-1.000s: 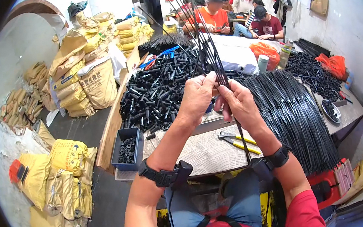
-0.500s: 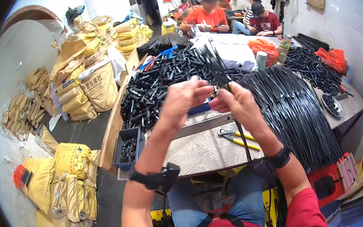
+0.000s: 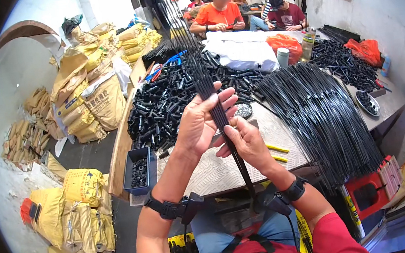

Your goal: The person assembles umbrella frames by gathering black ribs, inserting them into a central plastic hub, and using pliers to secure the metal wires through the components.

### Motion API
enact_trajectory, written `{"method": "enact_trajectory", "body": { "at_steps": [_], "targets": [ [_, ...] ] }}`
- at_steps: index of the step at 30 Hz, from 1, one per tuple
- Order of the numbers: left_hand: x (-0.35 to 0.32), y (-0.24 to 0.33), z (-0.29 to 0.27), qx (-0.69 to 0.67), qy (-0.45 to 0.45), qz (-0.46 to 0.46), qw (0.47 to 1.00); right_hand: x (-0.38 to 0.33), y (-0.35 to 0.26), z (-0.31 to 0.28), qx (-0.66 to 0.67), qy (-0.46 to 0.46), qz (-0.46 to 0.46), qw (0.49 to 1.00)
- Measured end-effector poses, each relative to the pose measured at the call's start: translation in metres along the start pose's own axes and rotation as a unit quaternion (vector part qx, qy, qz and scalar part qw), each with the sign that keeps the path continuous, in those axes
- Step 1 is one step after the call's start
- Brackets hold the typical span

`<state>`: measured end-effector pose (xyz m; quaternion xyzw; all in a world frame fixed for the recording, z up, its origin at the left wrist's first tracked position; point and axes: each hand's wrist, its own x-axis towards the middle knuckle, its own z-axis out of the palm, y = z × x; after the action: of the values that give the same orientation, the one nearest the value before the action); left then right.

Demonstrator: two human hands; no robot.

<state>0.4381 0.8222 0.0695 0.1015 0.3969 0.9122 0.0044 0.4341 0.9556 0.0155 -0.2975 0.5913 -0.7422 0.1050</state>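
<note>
A bundle of long, thin black rods (image 3: 201, 78) slants between my hands, its upper ends fanning out over the table and its lower end reaching down toward my lap. My left hand (image 3: 196, 127) cradles it from the left, thumb laid across the rods and fingers curled loosely behind. Lower down, my right hand (image 3: 250, 146) pinches the same bundle, thumb on top. Yellow-handled pliers (image 3: 279, 158) lie beside the right hand, which partly hides them. More of the thin black rods (image 3: 321, 122) are spread in a thick layer to the right.
Short black tubular parts (image 3: 159, 106) are heaped behind a wooden board (image 3: 123, 145). A dark blue bin (image 3: 151, 169) holds small black pieces. A metal cup (image 3: 283, 57) and white sacking (image 3: 241, 53) sit farther back. Stuffed sacks (image 3: 83, 184) stand left. Several people work beyond the table.
The rod bundle has come nearer and lower and now tilts to the left. Both hands have moved down with it, and my left hand has turned palm up around the rods.
</note>
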Motion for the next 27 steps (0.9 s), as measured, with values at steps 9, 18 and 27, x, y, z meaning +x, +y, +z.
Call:
{"method": "enact_trajectory", "body": {
  "at_steps": [9, 18, 27],
  "targets": [
    [0.004, -0.012, -0.008, 0.064, 0.024, 0.038, 0.997, 0.001, 0.013, -0.008, -0.061, 0.085, -0.069, 0.992],
    [0.007, -0.019, -0.010, 0.058, 0.076, 0.121, 0.988, 0.009, 0.006, -0.038, -0.124, -0.096, 0.050, 0.986],
    [-0.005, 0.002, 0.005, 0.068, 0.058, 0.144, 0.985, 0.032, 0.014, -0.228, -0.737, 0.090, 0.207, 0.637]
  ]
}}
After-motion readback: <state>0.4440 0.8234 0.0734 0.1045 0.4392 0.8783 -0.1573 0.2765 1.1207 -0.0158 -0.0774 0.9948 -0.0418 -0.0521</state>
